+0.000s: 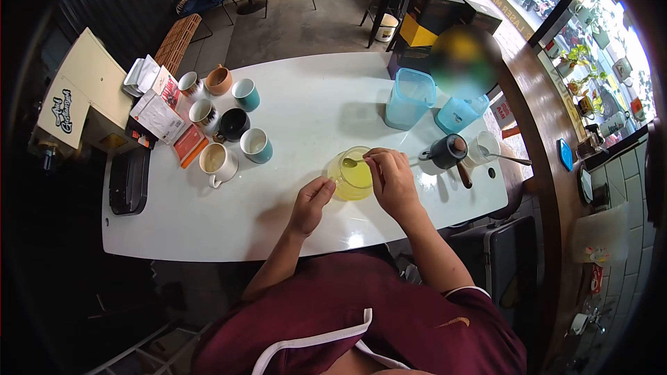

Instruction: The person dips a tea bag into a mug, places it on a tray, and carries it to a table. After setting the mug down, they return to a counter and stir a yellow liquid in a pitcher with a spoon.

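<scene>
A clear glass vessel (353, 184) with yellow-green liquid stands on the white table (306, 107) in front of me. My left hand (310, 205) is closed on the vessel's left side, where its handle seems to be. Above the liquid, at the rim, a spoon (350, 162) is pinched in the fingers of my right hand (394, 180). The spoon's bowl points left over the opening. To the right stand a dark pot (447, 151) with a brown handle and a clear cup (482, 147) with a long spoon in it.
Several cups stand left of centre, among them a teal cup (256, 146) and a white mug (217, 163). Packets (160, 114) lie behind them. Two blue plastic containers (410, 99) (460, 112) stand at the back right. A black device (129, 180) is at the left edge.
</scene>
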Tool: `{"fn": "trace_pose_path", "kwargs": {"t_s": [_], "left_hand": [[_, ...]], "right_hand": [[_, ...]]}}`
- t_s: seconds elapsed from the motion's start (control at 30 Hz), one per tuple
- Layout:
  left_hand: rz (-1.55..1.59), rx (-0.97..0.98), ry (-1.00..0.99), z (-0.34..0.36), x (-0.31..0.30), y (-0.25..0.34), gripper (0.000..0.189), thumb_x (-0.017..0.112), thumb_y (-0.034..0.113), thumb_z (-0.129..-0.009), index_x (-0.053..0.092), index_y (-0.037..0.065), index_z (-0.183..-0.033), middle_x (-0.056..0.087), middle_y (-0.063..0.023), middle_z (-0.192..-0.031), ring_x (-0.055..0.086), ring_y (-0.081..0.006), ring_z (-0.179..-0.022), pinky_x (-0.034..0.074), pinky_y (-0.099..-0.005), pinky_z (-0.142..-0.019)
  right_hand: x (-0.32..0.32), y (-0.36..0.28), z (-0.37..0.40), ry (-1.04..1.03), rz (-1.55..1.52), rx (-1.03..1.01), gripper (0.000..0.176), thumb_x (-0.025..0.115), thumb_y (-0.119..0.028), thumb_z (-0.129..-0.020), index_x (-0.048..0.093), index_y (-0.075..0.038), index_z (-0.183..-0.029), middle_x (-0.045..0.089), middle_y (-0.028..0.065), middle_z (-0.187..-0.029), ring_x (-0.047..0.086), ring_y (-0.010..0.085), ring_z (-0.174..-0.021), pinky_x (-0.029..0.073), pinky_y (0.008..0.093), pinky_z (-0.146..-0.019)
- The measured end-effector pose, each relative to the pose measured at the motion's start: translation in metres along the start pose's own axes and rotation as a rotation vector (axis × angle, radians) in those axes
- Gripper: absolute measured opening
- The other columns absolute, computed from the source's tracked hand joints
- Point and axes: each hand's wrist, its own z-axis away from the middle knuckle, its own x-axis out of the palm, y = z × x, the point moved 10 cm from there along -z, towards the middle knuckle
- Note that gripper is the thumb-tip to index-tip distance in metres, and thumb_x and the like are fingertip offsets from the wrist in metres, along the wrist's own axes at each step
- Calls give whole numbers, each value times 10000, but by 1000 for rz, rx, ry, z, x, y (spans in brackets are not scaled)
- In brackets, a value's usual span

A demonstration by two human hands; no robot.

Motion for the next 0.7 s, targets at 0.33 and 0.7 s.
{"fn": "trace_pose_path", "kwargs": {"t_s": [0.33, 0.7], "left_hand": [[-13, 0, -40, 1, 2, 1, 219, 488, 177, -980, 561, 45, -822, 418, 80, -722, 339, -13, -668, 294, -179, -601], [-11, -34, -69, -3, 10, -5, 216, 496, 187, -983, 587, 29, -869, 442, 80, -747, 360, -16, -695, 314, -178, -631]], "right_hand": [[-7, 7, 4, -67, 15, 54, 91, 612, -82, -868, 533, -40, -887, 605, 94, -865, 559, 287, -801, 396, 376, -730], [-5, -2, 5, -42, -26, 2, 107, 630, -19, -838, 552, -30, -910, 633, 85, -920, 583, 259, -795, 415, 354, -723]]}}
